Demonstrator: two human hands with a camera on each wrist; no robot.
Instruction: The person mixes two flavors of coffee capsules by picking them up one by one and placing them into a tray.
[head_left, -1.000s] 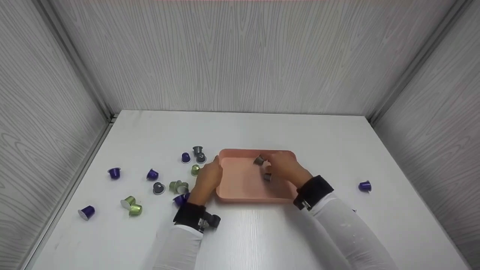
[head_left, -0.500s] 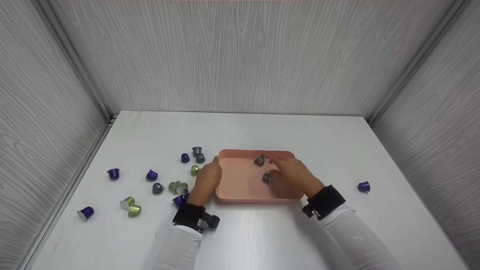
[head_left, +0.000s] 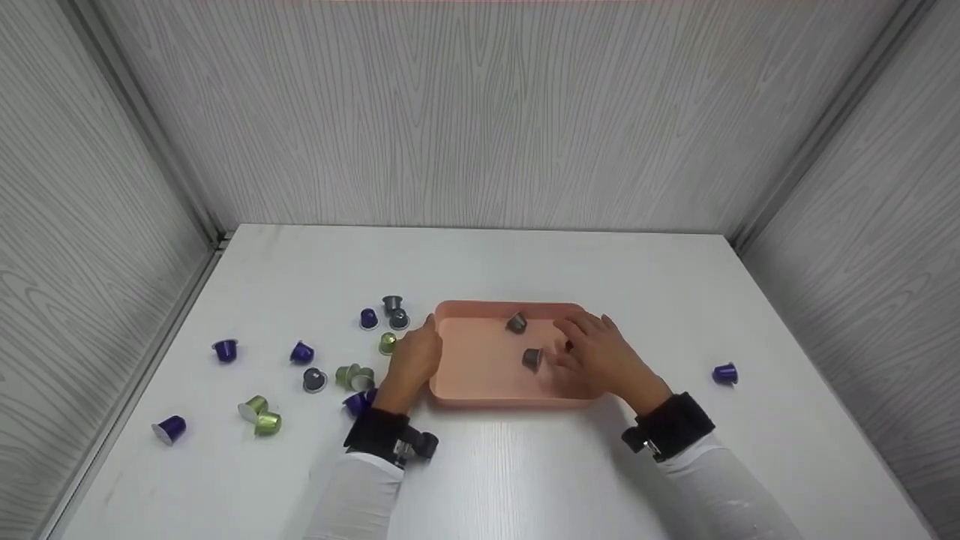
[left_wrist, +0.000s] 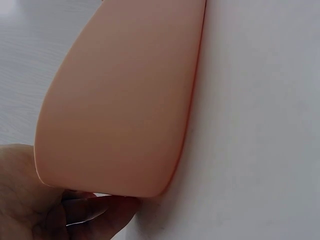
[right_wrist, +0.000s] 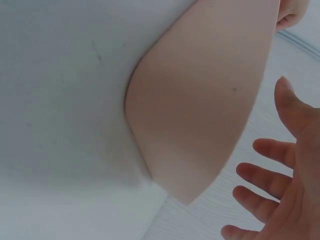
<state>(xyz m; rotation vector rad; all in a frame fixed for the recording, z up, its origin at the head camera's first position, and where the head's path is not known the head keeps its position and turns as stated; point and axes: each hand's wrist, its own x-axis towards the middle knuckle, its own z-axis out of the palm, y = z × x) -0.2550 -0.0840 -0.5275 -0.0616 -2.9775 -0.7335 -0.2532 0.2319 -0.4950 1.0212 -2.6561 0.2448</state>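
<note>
A shallow pink tray lies on the white table, with two grey coffee capsules inside, one by the far wall and one nearer the middle. At the tray's left end, my left hand grips the wall. The left wrist view has its fingers curled at the end of the pink wall. My right hand hovers over the tray's right end, fingers spread and apart from the wall in the right wrist view. A small dark thing shows between its thumb and fingers, too hidden to tell.
Left of the tray lie scattered purple, green and grey capsules, among them a purple one, a green one and a grey one. One purple capsule lies far right. Grey wood-grain panels enclose the table.
My right hand has drawn back rightward from the two grey capsules, its fingers spreading; both capsules stay in the tray. My left hand keeps its place on the tray.
</note>
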